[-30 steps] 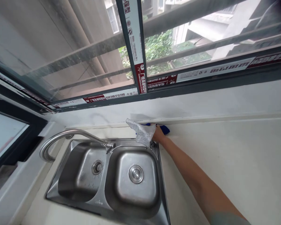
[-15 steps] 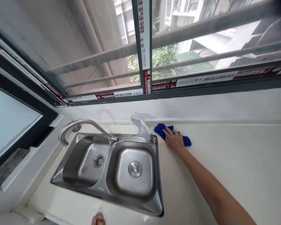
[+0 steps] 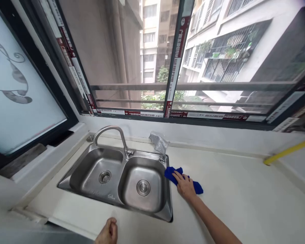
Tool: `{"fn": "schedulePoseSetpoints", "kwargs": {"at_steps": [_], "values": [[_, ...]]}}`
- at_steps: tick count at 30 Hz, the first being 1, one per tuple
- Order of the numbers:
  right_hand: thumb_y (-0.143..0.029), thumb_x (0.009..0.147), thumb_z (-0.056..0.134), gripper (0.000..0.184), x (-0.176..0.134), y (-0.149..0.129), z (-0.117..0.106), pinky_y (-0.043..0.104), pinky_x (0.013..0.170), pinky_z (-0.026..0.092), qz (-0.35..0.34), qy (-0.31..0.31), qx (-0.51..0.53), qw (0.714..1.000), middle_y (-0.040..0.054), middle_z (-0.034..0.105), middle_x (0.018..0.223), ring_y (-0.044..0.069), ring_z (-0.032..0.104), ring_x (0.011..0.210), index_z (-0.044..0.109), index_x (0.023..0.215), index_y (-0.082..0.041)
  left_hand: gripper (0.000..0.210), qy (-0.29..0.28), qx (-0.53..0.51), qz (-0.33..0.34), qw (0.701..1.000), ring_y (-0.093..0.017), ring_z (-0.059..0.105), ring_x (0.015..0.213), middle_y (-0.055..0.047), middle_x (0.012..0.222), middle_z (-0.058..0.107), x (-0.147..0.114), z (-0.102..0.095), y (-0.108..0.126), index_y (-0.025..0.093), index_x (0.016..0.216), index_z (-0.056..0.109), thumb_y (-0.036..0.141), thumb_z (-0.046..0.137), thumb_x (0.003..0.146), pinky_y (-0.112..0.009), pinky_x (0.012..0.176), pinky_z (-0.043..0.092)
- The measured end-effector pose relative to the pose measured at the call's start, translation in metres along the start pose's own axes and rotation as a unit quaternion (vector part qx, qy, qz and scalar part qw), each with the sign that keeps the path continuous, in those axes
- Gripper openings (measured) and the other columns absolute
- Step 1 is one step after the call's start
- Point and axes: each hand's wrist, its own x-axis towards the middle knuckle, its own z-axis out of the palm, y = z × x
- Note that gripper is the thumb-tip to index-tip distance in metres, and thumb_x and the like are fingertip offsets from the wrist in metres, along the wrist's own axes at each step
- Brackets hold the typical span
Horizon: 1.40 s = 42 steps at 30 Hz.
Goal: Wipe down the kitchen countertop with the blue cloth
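A blue cloth (image 3: 176, 173) lies bunched on the counter at the sink's right rim. My right hand (image 3: 186, 188) presses down on it from above, fingers curled over the fabric; its ends stick out on both sides. My left hand (image 3: 109, 232) is curled in a loose fist over the front of the counter, with nothing seen in it. Between and beyond the hands is the steel double sink (image 3: 115, 189), both basins bare of dishes.
A curved faucet (image 3: 110, 128) rises behind the basins. Silvery bubble wrap (image 3: 159, 142) covers a fitting at the sink's back right corner. The pale counter (image 3: 231, 189) runs right towards a yellow pipe (image 3: 289, 150). Dark-framed windows (image 3: 167, 113) stand behind.
My right hand and the cloth have come nearer along the sink's right side. The view has tilted up, and more of my left hand shows.
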Motion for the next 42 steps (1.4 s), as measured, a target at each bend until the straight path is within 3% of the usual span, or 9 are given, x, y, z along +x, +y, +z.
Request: {"fn": "schedulePoseSetpoints", "kwargs": {"at_steps": [6, 11, 15, 19, 23, 27, 34, 42], "values": [[-0.009, 0.073, 0.046, 0.076, -0.073, -0.033, -0.008, 0.048, 0.099, 0.041, 0.001, 0.02, 0.046, 0.999, -0.0035, 0.05, 0.149, 0.03, 0.049, 0.125, 0.048, 0.143, -0.039, 0.034, -0.018, -0.01, 0.058, 0.998, -0.02, 0.069, 0.079, 0.001, 0.084, 0.074, 0.0, -0.006, -0.003, 0.032, 0.113, 0.067, 0.031, 0.036, 0.1, -0.026, 0.063, 0.038], [-0.008, 0.069, 0.046, 0.069, -0.135, -0.06, -0.019, 0.048, 0.101, 0.04, 0.008, 0.029, 0.065, 0.997, 0.0014, 0.053, 0.146, 0.03, 0.05, 0.125, 0.058, 0.134, -0.029, 0.033, -0.017, -0.072, 0.101, 0.992, -0.018, 0.067, 0.073, 0.002, 0.074, 0.072, 0.008, -0.014, -0.015, 0.03, 0.11, 0.068, 0.029, 0.037, 0.098, -0.024, 0.063, 0.038], [-0.019, 0.075, 0.05, 0.051, -0.172, -0.078, -0.018, 0.052, 0.101, 0.04, 0.014, 0.035, 0.078, 0.996, 0.0025, 0.059, 0.14, 0.033, 0.054, 0.121, 0.065, 0.123, -0.031, 0.036, 0.029, -0.113, 0.068, 0.991, -0.017, 0.065, 0.068, 0.002, 0.072, 0.07, 0.02, -0.021, -0.028, 0.028, 0.113, 0.066, 0.032, 0.033, 0.099, -0.023, 0.06, 0.037], [-0.032, 0.084, 0.051, 0.052, -0.185, -0.083, -0.007, 0.057, 0.098, 0.042, 0.017, 0.077, 0.077, 0.994, 0.0004, 0.061, 0.138, 0.036, 0.057, 0.119, 0.056, 0.134, -0.042, 0.039, 0.013, -0.115, 0.028, 0.993, -0.02, 0.065, 0.069, 0.001, 0.072, 0.07, 0.027, -0.026, -0.025, 0.029, 0.114, 0.067, 0.036, 0.032, 0.098, -0.025, 0.06, 0.037], [-0.03, 0.087, 0.049, 0.053, -0.165, -0.075, -0.004, 0.058, 0.102, 0.04, -0.011, 0.082, 0.069, 0.994, -0.003, 0.057, 0.142, 0.036, 0.054, 0.124, 0.054, 0.136, -0.048, 0.043, 0.016, -0.089, -0.054, 0.994, -0.023, 0.065, 0.071, -0.002, 0.075, 0.071, 0.025, -0.029, -0.007, 0.032, 0.117, 0.067, 0.043, 0.03, 0.097, -0.028, 0.06, 0.037], [-0.025, 0.085, 0.049, 0.045, -0.121, -0.068, -0.007, 0.061, 0.107, 0.034, -0.052, 0.048, 0.067, 0.995, -0.0023, 0.048, 0.15, 0.037, 0.047, 0.132, 0.064, 0.125, -0.038, 0.043, 0.016, -0.065, -0.068, 0.995, -0.023, 0.066, 0.075, -0.003, 0.08, 0.072, 0.022, -0.028, 0.004, 0.03, 0.117, 0.066, 0.043, 0.03, 0.097, -0.028, 0.061, 0.036], [-0.03, 0.083, 0.053, 0.03, -0.043, -0.044, 0.0, 0.059, 0.114, 0.023, -0.103, 0.028, 0.111, 0.988, 0.0008, 0.062, 0.134, 0.033, 0.041, 0.136, 0.07, 0.108, -0.031, 0.04, 0.015, -0.07, -0.079, 0.994, -0.022, 0.065, 0.074, -0.002, 0.083, 0.073, 0.026, -0.016, -0.004, 0.03, 0.117, 0.065, 0.043, 0.033, 0.097, -0.027, 0.062, 0.036], [-0.031, 0.084, 0.053, 0.028, 0.056, 0.006, 0.011, 0.054, 0.111, 0.022, -0.164, 0.024, 0.112, 0.98, 0.0033, 0.065, 0.127, 0.029, 0.044, 0.131, 0.071, 0.105, -0.031, 0.038, 0.005, -0.042, -0.114, 0.993, -0.023, 0.066, 0.081, 0.0, 0.084, 0.072, 0.024, -0.017, 0.002, 0.03, 0.116, 0.063, 0.042, 0.031, 0.098, -0.028, 0.067, 0.036]]}}
